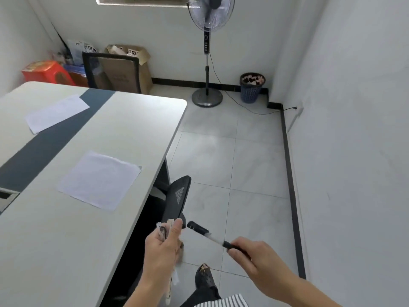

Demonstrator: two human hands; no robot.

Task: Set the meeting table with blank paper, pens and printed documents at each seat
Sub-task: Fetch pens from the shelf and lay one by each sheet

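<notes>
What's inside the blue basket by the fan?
Crumpled pinkish and white scraps fill the top of the blue basket; anything deeper is hidden beneath them.

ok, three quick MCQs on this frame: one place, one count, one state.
1. Sheets of paper on the table? A) one B) two C) four
2. Where is the wastebasket? A) on the floor right of the fan B) under the table C) on the table
3. The right hand? A) open, empty B) grips one pen C) presses a sheet
Answers: 1 B, one near, one far. 2 A, it stands by the far wall. 3 B, it curls round the pen; the left hand holds other pens.
</notes>
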